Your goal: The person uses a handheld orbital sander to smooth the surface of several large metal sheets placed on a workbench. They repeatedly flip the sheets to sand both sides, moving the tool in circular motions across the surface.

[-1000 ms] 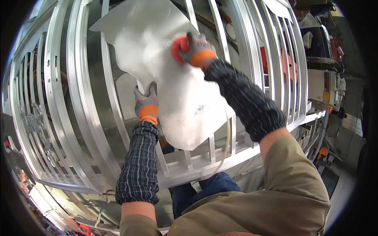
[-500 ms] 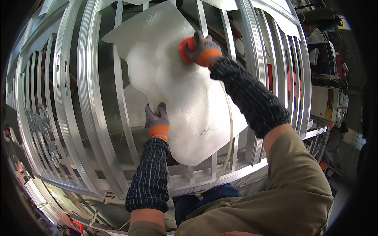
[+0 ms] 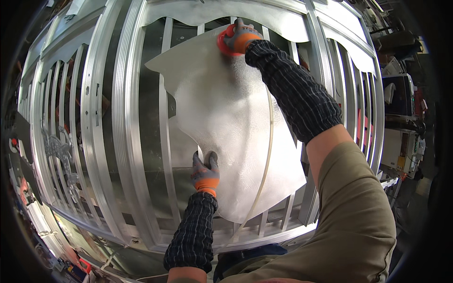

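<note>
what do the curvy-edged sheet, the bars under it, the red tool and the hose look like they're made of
Sheet: likely thin metal, perhaps aluminium; silvery, satin, with bright glare. Bars: probably aluminium too, smooth silver with straight, crisp edges. Red tool: possibly plastic, from its even colour; the right hand hides much. Hose: pale and smoothly bending, so likely flexible plastic or rubber.

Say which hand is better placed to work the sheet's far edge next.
Probably the right hand: it holds the red tool near that edge; the left hand touches the metal sheet farther away.
</note>
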`<state>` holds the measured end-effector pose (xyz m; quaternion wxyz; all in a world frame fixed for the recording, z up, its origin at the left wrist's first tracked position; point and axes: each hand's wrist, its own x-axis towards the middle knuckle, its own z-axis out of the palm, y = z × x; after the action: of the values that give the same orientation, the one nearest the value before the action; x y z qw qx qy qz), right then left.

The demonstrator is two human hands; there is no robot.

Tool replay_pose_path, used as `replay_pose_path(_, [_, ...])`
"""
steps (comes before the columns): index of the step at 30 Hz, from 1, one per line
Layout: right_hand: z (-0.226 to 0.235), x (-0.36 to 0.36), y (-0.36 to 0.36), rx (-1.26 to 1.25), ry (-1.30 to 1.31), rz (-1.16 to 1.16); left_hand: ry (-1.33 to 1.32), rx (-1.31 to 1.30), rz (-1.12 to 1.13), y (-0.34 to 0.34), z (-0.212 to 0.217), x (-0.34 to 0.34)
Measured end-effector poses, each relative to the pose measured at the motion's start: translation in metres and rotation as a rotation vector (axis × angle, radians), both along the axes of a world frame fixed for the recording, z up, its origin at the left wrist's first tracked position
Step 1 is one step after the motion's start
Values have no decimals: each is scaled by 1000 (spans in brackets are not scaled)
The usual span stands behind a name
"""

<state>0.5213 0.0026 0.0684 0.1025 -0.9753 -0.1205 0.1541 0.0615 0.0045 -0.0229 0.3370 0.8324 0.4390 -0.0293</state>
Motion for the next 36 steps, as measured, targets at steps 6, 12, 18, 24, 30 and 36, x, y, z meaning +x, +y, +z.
replay_pose_path(6, [-14, 49, 39, 0, -3, 11, 9, -66, 7, -4, 16, 6])
replay_pose_path(12, [-2, -8, 81, 16, 40, 208, 116, -101, 14, 3, 20, 5])
replay_pose_path(18, [-10, -11, 76, 29, 40, 227, 122, -111, 6, -1, 20, 7])
replay_pose_path(24, [14, -74, 152, 14, 127, 377, 97, -124, 1, 2, 25, 13])
replay_pose_path(30, [11, -93, 184, -18, 79, 437, 168, -193, 8, 9, 39, 17])
replay_pose_path(36, [23, -113, 209, -63, 146, 530, 101, -208, 25, 3, 20, 8])
